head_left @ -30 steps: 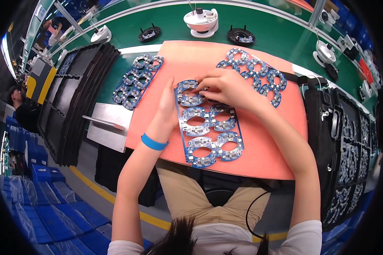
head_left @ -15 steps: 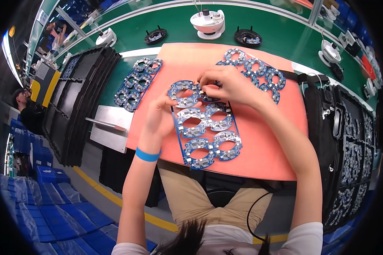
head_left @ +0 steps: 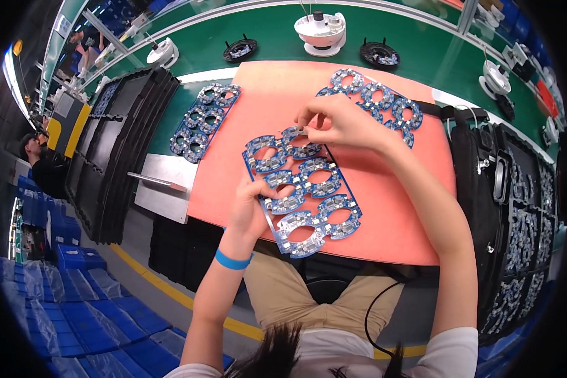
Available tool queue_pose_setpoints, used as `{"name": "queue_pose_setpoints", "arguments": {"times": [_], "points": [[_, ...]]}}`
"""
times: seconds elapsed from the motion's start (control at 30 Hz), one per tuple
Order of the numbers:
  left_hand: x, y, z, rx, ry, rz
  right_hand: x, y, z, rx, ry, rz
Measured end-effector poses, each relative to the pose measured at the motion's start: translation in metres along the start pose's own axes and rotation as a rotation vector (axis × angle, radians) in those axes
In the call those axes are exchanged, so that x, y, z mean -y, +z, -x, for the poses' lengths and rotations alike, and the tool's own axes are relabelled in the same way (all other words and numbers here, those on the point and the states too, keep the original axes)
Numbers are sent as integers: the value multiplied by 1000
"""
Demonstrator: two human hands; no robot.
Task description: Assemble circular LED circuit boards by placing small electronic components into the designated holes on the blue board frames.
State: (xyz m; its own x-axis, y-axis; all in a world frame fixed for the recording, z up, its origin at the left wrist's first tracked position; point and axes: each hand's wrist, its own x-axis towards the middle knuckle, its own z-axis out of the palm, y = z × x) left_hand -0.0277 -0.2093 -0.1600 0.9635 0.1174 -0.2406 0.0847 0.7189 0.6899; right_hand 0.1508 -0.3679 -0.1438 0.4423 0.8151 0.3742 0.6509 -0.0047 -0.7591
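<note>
A blue circuit board panel (head_left: 307,184) with several ring-shaped boards in two columns is tilted above the orange mat. My left hand (head_left: 249,208) is closed on its left edge, thumb on top beside the middle ring and fingers underneath. At the panel's far right ring, my right hand (head_left: 340,123) has thumb and index fingertip pinched together over the ring's upper edge. Whatever lies between those fingertips is too small to make out. A second panel (head_left: 206,118) of ring boards lies at the mat's left edge; another panel (head_left: 378,94) lies behind my right hand, which partly hides it.
The orange mat (head_left: 390,214) covers the bench before me. Black trays (head_left: 116,151) are stacked at left, beside a metal plate (head_left: 164,183). A black case (head_left: 516,239) of boards stands at right. White round housings (head_left: 321,34) and black round bases (head_left: 380,53) line the green bench (head_left: 271,38).
The panel has tilted and shifted slightly nearer. My left hand has slid down its left edge from the far ring to the middle one. My right fingers have lifted slightly into a fingertip pinch.
</note>
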Motion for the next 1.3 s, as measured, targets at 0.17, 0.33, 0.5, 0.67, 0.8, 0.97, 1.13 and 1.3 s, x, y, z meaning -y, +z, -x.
{"name": "queue_pose_setpoints", "arguments": {"times": [0.17,0.33,0.5,0.67,0.8,0.97,1.13,1.3], "points": [[8,-8,6,95,89,107,-3,2,0,89,-61,294],[4,0,9,118,46,86,-4,10,3,-50,-150,480],[2,6,9,172,24,126,-13,-1,2,21,-113,279],[3,6,6,196,-22,204,-10,-1,4,28,-139,344],[1,8,5,246,-10,162,-6,0,4,100,-114,414],[0,11,8,197,-8,30,0,4,3,66,95,268],[2,-1,4,166,-30,92,0,14,1,56,-247,454],[5,7,5,88,104,21,4,13,1,37,-139,477]]}}
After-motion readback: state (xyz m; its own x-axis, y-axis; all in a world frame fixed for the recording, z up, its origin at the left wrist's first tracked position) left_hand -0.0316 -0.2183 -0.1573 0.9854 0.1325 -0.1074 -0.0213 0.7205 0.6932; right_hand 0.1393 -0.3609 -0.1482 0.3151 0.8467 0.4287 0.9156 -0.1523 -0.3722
